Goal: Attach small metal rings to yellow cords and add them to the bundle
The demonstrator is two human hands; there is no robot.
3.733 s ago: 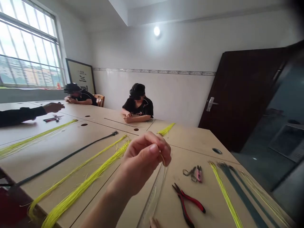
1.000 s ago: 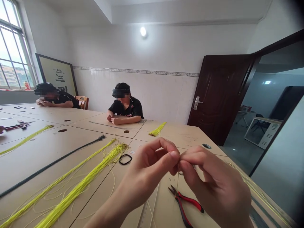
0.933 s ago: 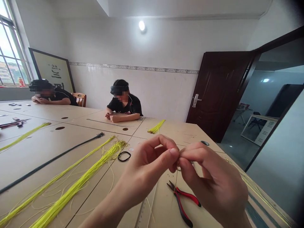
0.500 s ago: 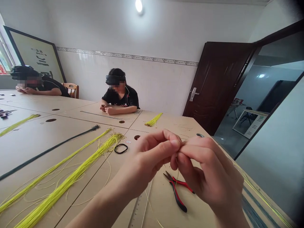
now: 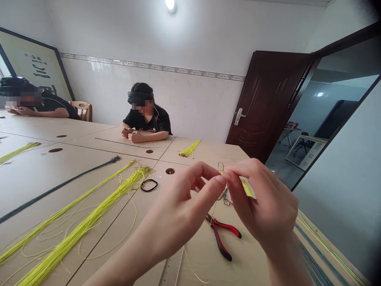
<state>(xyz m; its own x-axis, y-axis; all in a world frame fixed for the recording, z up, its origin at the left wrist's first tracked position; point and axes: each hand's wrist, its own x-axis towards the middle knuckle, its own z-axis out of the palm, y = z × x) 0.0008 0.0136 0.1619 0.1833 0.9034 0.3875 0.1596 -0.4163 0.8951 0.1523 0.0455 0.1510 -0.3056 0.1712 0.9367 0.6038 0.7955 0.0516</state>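
Observation:
My left hand [image 5: 184, 198] and my right hand [image 5: 264, 196] meet above the beige table [image 5: 250, 258], their fingertips pinching a thin yellow cord [image 5: 220, 170]. The cord forms a small loop above my fingers, and a loose end hangs down towards the table. A short yellow-green tassel [image 5: 247, 188] shows behind my right fingers. Below my hands lie red-and-black pliers [image 5: 220, 238]. Small scissors [image 5: 224, 197] sit partly hidden behind my right hand, and a metal ruler [image 5: 172, 270] lies under my left forearm.
Long yellow-green cord bundles [image 5: 83, 222] and a dark cord bundle [image 5: 59, 188] lie to the left, with a black elastic band [image 5: 149, 185] near them. Across the table sits a person [image 5: 145, 119] with clasped hands. Another person [image 5: 29, 105] leans on the table further left.
My hands have parted slightly and risen, and the small cord loop now shows above my fingertips. The view has turned, so the scissors have reappeared beyond my right hand.

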